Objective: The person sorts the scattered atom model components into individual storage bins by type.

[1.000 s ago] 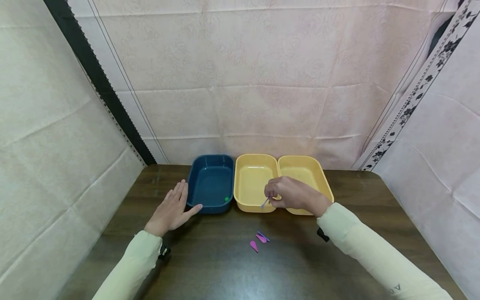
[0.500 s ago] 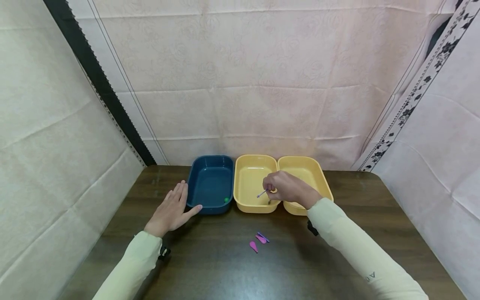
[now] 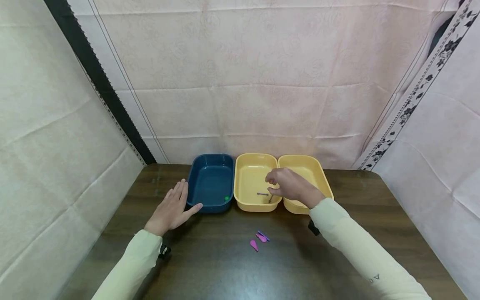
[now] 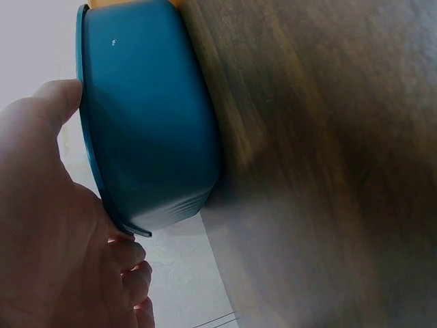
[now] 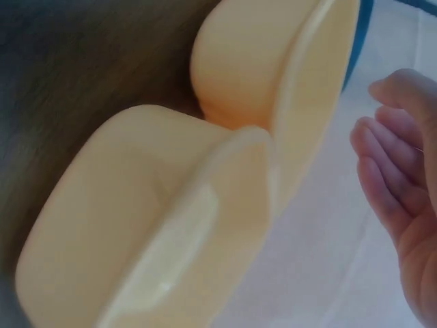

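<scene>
the right hand (image 3: 286, 186) hovers released over the middle yellow tray (image 3: 247, 204), fingers loose; a purple pin (image 3: 262, 194) lies inside at its 9 o'clock. the left hand (image 3: 173, 208) lies flat, steadying the blue tray (image 3: 210, 208).

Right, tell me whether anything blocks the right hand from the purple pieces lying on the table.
Nothing visible does. The right hand hangs over the middle yellow tray; the purple pieces lie on bare table in front of the trays, in the open.
</scene>
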{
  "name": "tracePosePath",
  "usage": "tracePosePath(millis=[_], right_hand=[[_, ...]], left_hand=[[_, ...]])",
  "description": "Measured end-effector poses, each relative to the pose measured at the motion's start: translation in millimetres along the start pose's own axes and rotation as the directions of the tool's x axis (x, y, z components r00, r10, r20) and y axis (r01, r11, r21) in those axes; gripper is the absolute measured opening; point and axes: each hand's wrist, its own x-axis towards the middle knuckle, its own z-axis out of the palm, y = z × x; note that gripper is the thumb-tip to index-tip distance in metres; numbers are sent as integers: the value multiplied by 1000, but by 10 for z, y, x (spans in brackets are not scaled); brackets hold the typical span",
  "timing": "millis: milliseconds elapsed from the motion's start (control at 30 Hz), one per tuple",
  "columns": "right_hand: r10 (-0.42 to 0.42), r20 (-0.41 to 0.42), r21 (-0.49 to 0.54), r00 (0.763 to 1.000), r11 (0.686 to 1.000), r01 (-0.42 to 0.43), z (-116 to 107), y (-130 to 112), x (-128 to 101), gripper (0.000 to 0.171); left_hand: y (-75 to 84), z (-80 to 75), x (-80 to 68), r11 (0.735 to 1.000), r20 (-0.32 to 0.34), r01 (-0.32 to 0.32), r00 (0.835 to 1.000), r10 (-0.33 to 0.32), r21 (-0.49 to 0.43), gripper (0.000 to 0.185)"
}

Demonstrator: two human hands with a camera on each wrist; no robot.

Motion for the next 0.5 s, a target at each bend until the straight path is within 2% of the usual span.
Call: tracePosePath(millis=[233, 400, 500], right_hand=[[-42, 47, 33, 998, 999, 40, -117, -183, -231, 18], [-121, 47, 46, 992, 992, 119, -69, -286, -382, 7], [-125, 56, 58, 991, 991, 122, 1, -328, -472, 8]], left_hand=[[4, -1, 0, 1000, 2, 1, 1000, -1, 4, 106], [7, -6, 2, 1000, 10, 5, 1000, -5, -1, 106], [17, -12, 10, 1000, 14, 5, 1000, -5, 0, 106]])
